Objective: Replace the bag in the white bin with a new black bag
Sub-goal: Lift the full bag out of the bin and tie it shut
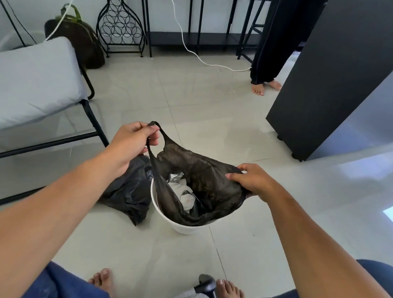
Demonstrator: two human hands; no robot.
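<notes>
Left hand (pixel 132 141): fingers pinched closed on one handle loop of the black bag (pixel 202 182), lifted above the bin.
Spare bag (pixel 128 190): crumpled black plastic lying on the tiled floor (pixel 195 97), touching the bin's left side.
White bin (pixel 182 225): upright on the floor between the forearms; the held bag's lower part sits inside it, with white and silvery rubbish visible in the bag.
Right hand (pixel 252 179): fingers curled shut over the bag's opposite edge, stretching its mouth wide.
</notes>
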